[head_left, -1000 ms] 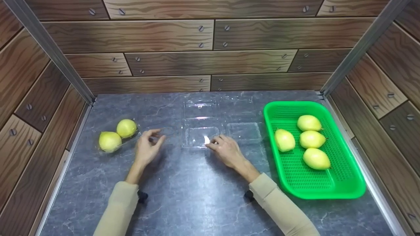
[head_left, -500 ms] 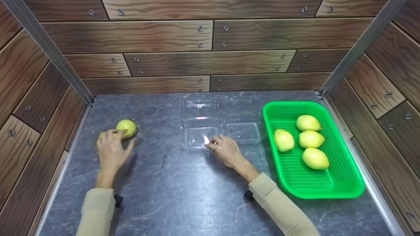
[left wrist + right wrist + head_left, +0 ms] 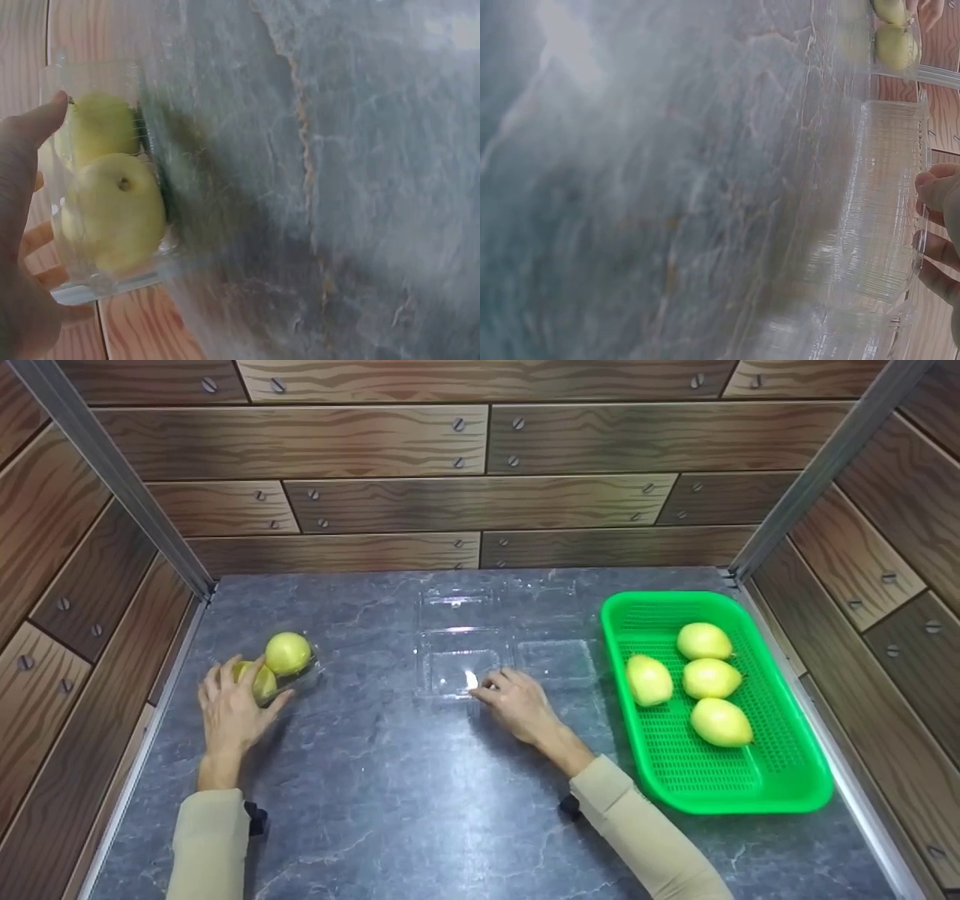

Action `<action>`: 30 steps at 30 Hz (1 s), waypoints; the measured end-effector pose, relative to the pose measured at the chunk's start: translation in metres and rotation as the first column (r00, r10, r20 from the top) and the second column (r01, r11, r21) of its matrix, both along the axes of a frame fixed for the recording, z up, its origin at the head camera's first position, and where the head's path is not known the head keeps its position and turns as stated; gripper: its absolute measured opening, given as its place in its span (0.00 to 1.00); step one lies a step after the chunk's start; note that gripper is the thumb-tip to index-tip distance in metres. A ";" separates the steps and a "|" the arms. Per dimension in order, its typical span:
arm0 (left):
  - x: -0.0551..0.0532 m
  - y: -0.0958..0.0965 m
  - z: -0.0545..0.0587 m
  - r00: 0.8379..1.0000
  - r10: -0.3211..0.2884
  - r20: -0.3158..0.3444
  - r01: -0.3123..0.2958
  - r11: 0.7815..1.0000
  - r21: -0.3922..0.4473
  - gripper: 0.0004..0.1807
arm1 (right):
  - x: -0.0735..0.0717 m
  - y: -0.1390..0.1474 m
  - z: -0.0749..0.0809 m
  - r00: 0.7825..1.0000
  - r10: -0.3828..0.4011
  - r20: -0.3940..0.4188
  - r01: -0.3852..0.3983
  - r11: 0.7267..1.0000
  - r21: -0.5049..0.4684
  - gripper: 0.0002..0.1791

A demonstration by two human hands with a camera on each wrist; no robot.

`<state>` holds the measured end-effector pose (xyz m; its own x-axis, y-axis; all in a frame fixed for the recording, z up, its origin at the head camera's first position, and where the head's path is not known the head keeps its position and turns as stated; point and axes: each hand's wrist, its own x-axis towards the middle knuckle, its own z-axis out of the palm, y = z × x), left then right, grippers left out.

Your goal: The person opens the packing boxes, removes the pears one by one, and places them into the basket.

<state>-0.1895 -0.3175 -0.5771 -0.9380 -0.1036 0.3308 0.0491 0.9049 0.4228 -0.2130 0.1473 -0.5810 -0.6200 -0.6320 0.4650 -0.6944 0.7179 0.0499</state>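
My left hand (image 3: 234, 714) holds the near end of a small clear plastic container (image 3: 94, 79) at the left of the table. Its thumb lies along one side, the fingers round the other. Inside sit two yellow-green pears, the far pear (image 3: 288, 653) in full sight and the near pear (image 3: 259, 681) partly behind the fingers. My right hand (image 3: 517, 706) pinches the front rim of a clear container (image 3: 459, 664) in the middle of the table, thumb on one side of the edge. No fruit lies in this one, as its bare ribbed wall (image 3: 885, 187) shows in the right wrist view.
A green plastic basket (image 3: 791, 776) stands at the right with several pears (image 3: 712, 679) in it. More clear containers (image 3: 555, 661) lie behind and beside the one at my right hand. Wood-patterned walls (image 3: 390, 439) enclose the table (image 3: 420, 817) at the back and sides.
My left hand has moved left from beside the container with pears, over the near pear, and now grips that container's near end. My right hand has stayed at the middle container's rim.
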 end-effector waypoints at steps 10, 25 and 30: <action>0.002 0.003 -0.001 1.000 -0.012 0.026 0.012 1.000 -0.013 0.34 | 0.000 0.000 0.000 1.000 0.003 -0.014 -0.003 1.000 -0.007 0.13; 0.019 0.014 -0.003 0.996 -0.062 -0.065 0.058 0.996 -0.066 0.29 | -0.001 0.001 0.000 1.000 0.008 -0.024 -0.009 1.000 -0.028 0.10; 0.029 0.020 -0.007 0.994 -0.064 -0.084 0.060 0.997 -0.051 0.29 | 0.000 0.001 0.001 1.000 0.001 -0.015 -0.001 1.000 -0.023 0.10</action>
<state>-0.1602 -0.2971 -0.5839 -0.9101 -0.0284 0.4133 0.1395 0.9183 0.3704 -0.2134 0.1479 -0.5799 -0.6118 -0.6218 0.4890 -0.6946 0.7181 0.0440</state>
